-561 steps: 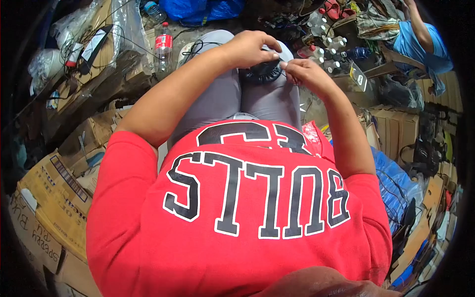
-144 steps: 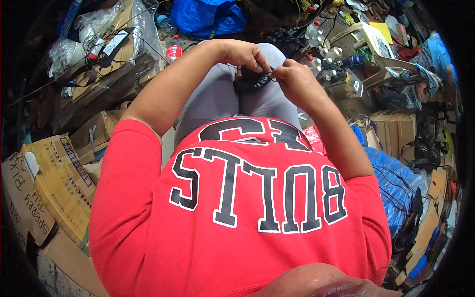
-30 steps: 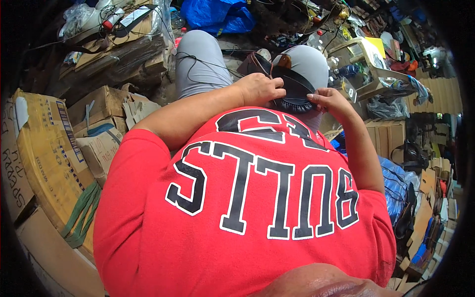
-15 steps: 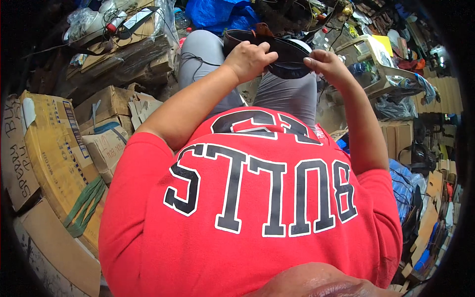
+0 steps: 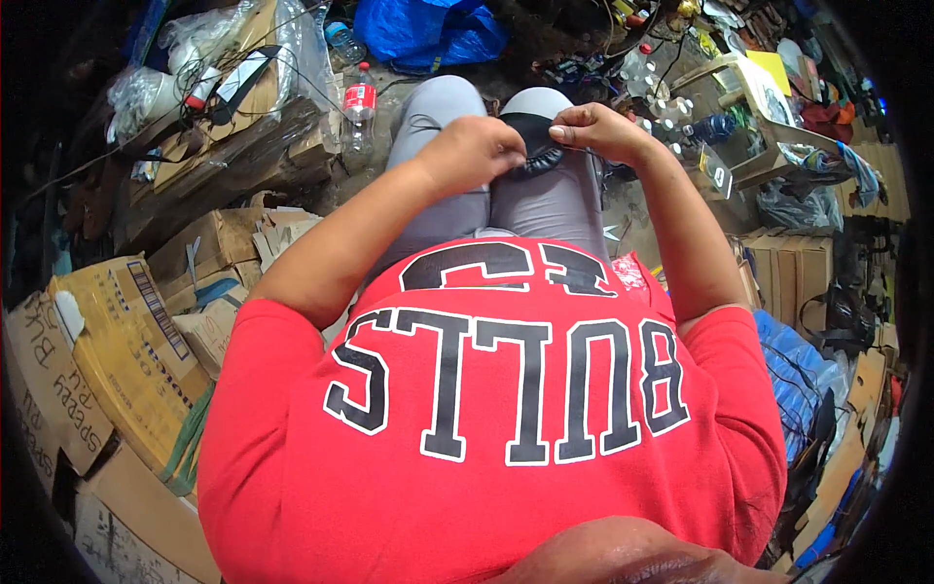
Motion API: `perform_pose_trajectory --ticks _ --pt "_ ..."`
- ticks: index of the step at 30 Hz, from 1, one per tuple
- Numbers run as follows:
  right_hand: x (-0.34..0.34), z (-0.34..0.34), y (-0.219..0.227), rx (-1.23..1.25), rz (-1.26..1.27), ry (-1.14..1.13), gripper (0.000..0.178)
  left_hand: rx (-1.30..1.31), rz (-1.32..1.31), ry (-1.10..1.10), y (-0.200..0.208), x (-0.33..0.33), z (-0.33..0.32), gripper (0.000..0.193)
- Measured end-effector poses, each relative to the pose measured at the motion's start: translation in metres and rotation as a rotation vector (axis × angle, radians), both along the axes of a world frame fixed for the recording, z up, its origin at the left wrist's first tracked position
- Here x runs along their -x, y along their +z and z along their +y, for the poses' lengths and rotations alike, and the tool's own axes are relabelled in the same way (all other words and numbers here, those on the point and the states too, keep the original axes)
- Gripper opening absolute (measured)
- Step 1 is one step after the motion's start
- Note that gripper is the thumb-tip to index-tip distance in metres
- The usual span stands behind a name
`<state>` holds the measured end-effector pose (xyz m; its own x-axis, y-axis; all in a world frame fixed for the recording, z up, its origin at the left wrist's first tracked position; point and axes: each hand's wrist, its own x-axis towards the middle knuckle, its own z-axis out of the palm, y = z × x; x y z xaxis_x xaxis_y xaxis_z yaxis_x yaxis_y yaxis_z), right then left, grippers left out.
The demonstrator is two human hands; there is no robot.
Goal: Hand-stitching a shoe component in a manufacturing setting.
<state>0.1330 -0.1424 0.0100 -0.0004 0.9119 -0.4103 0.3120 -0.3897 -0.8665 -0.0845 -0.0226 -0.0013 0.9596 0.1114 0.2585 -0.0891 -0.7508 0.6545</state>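
A person in a red shirt [image 5: 486, 380] works a black, flexible piece [image 5: 530, 127] with both bare hands over gray trousers [image 5: 550, 204], the piece now resting on their right thigh, close to the knee, its gathered edge turned toward the wearer. Half a second earlier the piece was held up and opened out, its dark hollow and a brown flap showing; it has since been lowered onto the gray trousers and that flap is out of sight. The right hand [image 5: 601, 131], above the right side of the gray trousers, pinches the piece's right-hand rim between thumb and forefinger. The left hand [image 5: 474, 154], formerly raised across the piece's left part, is now lower, over the inner side of the gray trousers' left leg, fingers curled and tips at the piece's left edge; whether they pinch it cannot be told. A red-labeled bottle [image 5: 359, 109], mostly hidden by the left knee half a second before, stands in plain view just left of the gray trousers. Beyond the trousers' knees lies a blue plastic bag [image 5: 430, 34]; well to their right stands a pale plastic chair [image 5: 769, 146], with white-capped bottles [image 5: 673, 109] between.
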Motion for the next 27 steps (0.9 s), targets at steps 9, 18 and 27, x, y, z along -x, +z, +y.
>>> perform_pose_trajectory --ticks 9,18,27 --pt "0.019 -0.002 0.061 -0.11 -0.54 -0.231 0.046 0.121 -0.574 0.522 0.092 0.01 0.084 0.01" --pt "0.038 -0.001 0.062 0.122 -0.48 0.096 0.027 0.256 0.001 -0.058 0.015 -0.049 0.036 0.016" --pt "0.043 -0.046 0.057 -0.051 -0.205 -0.23 0.028 0.54 0.41 -0.146 0.007 -0.074 0.036 0.017"
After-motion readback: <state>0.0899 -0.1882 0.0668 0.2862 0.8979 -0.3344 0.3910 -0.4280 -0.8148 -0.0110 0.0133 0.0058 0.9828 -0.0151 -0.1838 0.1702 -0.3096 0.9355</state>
